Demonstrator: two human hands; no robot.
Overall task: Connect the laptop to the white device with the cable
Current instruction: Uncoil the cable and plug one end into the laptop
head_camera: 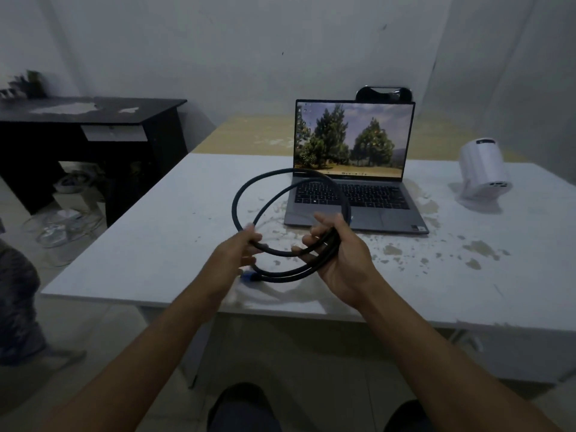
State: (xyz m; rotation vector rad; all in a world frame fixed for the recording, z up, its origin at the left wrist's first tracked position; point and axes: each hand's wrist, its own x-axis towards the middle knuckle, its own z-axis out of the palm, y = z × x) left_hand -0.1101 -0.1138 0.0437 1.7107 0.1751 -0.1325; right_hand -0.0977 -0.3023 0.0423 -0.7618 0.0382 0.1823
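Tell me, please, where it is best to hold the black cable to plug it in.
Probably at the blue plug, hanging below the left hand, pinched by its body from the cord side. The cable is coiled in both hands; the right hand bunches the loops.

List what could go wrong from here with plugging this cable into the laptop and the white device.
1. The cable is coiled in loops between the left hand and right hand; pulled apart carelessly, it may kink or tangle.
2. One loop hangs over the open laptop keyboard and might snag or strike the screen.
3. The white device sits tilted near the table's right side; a tug could topple it.
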